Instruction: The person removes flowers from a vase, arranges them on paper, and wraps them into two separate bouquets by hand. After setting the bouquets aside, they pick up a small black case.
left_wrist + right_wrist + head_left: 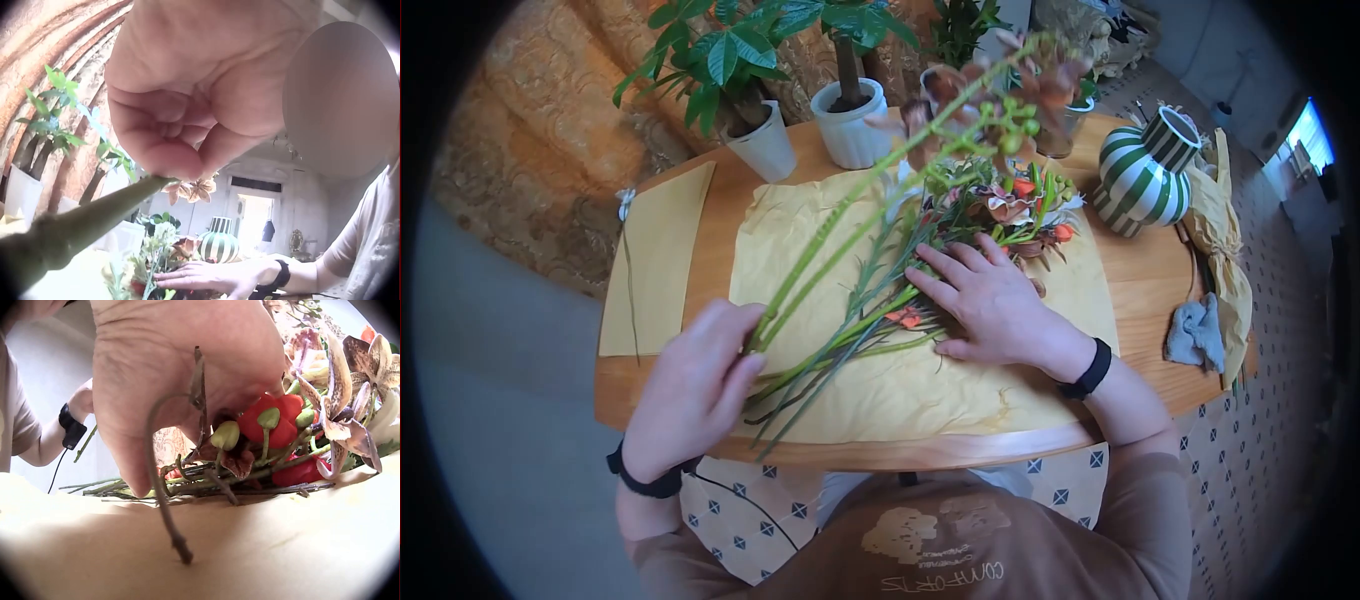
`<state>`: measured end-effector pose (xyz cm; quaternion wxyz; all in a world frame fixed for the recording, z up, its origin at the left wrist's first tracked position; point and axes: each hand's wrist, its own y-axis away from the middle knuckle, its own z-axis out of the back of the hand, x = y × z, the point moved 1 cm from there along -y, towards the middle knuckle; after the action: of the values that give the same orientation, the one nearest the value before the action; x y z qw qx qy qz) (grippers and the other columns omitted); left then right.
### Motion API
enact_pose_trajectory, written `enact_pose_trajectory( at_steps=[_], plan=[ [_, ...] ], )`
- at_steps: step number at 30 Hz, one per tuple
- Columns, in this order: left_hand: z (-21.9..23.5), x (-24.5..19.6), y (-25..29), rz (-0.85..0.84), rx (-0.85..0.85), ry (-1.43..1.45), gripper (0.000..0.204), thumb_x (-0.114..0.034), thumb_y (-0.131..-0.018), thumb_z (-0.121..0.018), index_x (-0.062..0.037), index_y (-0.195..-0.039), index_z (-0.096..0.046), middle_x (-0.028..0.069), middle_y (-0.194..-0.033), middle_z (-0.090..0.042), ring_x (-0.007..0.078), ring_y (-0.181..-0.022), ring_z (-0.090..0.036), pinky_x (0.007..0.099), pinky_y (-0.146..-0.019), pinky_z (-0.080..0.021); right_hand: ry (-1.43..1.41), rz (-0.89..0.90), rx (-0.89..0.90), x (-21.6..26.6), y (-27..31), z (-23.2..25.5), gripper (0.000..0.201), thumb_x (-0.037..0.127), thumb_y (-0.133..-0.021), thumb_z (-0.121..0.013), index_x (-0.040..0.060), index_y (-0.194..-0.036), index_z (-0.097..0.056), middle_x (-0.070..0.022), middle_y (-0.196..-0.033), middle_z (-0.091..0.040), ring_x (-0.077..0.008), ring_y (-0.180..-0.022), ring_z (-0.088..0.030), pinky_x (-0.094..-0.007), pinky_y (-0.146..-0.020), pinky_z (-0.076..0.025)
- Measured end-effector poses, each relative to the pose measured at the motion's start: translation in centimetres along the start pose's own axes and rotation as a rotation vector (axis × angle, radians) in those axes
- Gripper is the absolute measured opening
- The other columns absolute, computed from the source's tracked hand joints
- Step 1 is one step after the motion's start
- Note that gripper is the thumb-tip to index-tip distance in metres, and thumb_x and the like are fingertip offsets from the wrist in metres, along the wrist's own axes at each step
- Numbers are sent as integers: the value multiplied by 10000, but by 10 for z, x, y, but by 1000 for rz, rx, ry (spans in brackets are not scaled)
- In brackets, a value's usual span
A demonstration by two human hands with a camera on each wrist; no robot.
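Observation:
My left hand (695, 375) pinches the lower end of a thick green orchid stem (820, 235). The left wrist view shows thumb and fingertips closed on this stem (94, 219). Brown blooms and round green buds (1012, 130) top the spray, which slants up over the other flowers. My right hand (990, 305) rests with spread fingers on a bundle of mixed flowers (1010, 200) lying on crinkled yellow paper (1040, 390). Beneath that palm, the right wrist view shows a red flower (272, 419), green buds and thin stems. A small orange flower (905, 317) lies among the stems.
Potted plants in white pots (762, 140) line the back edge. On the right stand a green-striped vase (1145, 175), a grey cloth (1195, 333) and a crumpled paper wrap (1218, 245). A single flower stem (632, 280) lies over a yellow sheet (670, 260) at left.

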<state>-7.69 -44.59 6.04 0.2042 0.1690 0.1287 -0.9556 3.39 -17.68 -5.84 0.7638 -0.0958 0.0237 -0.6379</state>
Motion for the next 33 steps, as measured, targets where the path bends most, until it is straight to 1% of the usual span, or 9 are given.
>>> enact_pose_trajectory(
  at_steps=[7, 14, 16, 21, 23, 24, 29, 31, 33],
  plan=[
    [-31, 9, -9, 20, 160, -17, 297, -31, -838, -578, 3, -1127, -519, 166, -899, -518, 342, -821, -550, 390, -718, -449, -7, 10, -9, -1, 0, 0, 813, 385, -697, -740, 82, -1383, -427, -155, -1419, -405, -331, -1246, -415, -507, -1095, -259],
    [-72, 26, -14, 64, 262, -66, 331, -81, -860, -563, -8, -1176, -498, 187, -935, -534, 371, -853, -572, 426, -731, -471, -12, 6, -34, 3, -2, 5, 785, 368, -704, -744, 96, -1375, -439, -155, -1404, -415, -342, -1247, -415, -518, -1097, -260],
    [-82, 32, -15, 84, 307, -87, 339, -91, -868, -554, -2, -1189, -493, 177, -929, -539, 368, -833, -577, 429, -717, -481, 30, -7, -43, 5, -3, 8, 756, 348, -723, -738, 109, -1375, -439, -154, -1386, -426, -350, -1259, -407, -528, -1100, -255],
    [-100, 41, -14, 53, 324, -173, 348, -81, -842, -544, 24, -1170, -494, 163, -905, -550, 347, -799, -590, 414, -690, -495, 32, 41, -88, 21, 1, 27, 626, 320, -708, -736, 12, -1221, -551, -161, -1312, -495, -346, -1247, -436, -534, -1094, -262],
    [-101, 45, -7, 87, 320, -236, 340, -71, -830, -535, 28, -1153, -499, 157, -894, -551, 337, -786, -594, 403, -673, -500, 30, 76, -137, 32, -1, 38, 643, 324, -708, -738, 21, -1240, -540, -159, -1343, -473, -345, -1273, -414, -533, -1100, -253],
    [-105, 43, -9, 19, 276, -244, 312, -63, -817, -526, 31, -1114, -508, 147, -880, -550, 318, -773, -596, 384, -650, -504, 48, 59, -184, 33, -1, 43, 661, 328, -707, -740, 31, -1259, -529, -158, -1374, -451, -344, -1299, -392, -533, -1106, -244],
    [-118, 38, -4, -37, 169, -344, 222, -53, -799, -511, 21, -1007, -525, 117, -845, -540, 257, -735, -595, 331, -594, -508, 93, -43, -58, 22, -8, 26, 849, 463, -677, -740, 65, -1366, -446, -143, -1469, -345, -327, -1403, -240, -537, -1143, -150],
    [-117, 35, -2, -111, 75, -360, 206, -61, -798, -519, 21, -987, -523, 106, -831, -531, 229, -723, -591, 321, -588, -512, 91, -51, -26, 23, -7, 20, 850, 475, -683, -732, 62, -1368, -443, -145, -1466, -347, -327, -1404, -236, -537, -1143, -147],
    [-117, 36, -1, -85, 124, -385, 220, -62, -799, -522, 24, -1002, -526, 105, -832, -532, 229, -724, -594, 324, -587, -514, 104, -70, 12, 23, -7, 16, 844, 500, -705, -711, 53, -1368, -441, -153, -1454, -360, -334, -1396, -249, -541, -1140, -150]
  ],
)
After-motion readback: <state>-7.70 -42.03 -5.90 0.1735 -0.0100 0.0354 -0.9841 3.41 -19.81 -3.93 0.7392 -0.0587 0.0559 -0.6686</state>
